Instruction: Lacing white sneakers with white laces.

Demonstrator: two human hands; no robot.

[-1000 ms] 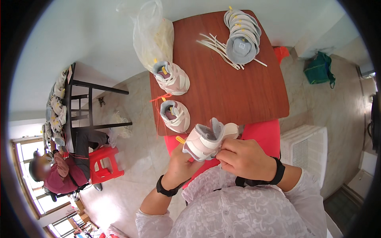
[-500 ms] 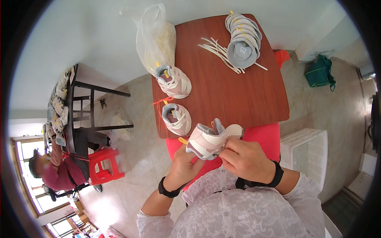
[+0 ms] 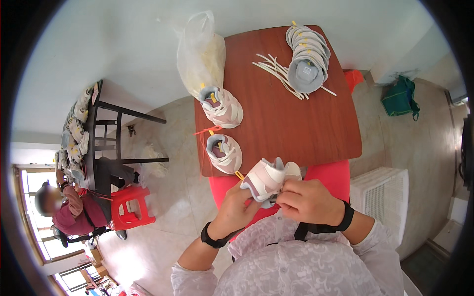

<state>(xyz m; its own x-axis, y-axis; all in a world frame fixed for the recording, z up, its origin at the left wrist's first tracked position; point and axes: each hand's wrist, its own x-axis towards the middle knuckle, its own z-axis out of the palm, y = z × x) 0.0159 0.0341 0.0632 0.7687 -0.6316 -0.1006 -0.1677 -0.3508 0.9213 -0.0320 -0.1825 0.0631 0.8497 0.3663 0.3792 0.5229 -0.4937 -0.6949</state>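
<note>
My left hand [image 3: 234, 210] grips the heel side of a pale pink and white shoe upper [image 3: 263, 179] with a yellow pull tab. It is tilted in front of my chest, just off the table's near edge. My right hand [image 3: 310, 201] is closed in a pinch against the upper's lacing side; the fingers hide what they hold, if anything. On the table's left side stand a laced shoe upper [image 3: 225, 159] and, farther back, another laced upper [image 3: 226, 112]. A red cord [image 3: 207, 130] lies between them.
Loose white laces [image 3: 276, 71] lie on the brown table [image 3: 281, 123] beside a nested stack of grey-lined uppers [image 3: 307, 54]. A clear plastic bag [image 3: 200, 54] is at the back left, a white basket [image 3: 382, 197] at right. Another person [image 3: 79, 212] sits far left by a shoe-covered table.
Both hands have brought the shoe upper slightly lower and nearer my body, turning it a little. My right hand stays pinched at its side. The whole view has shifted slightly.
</note>
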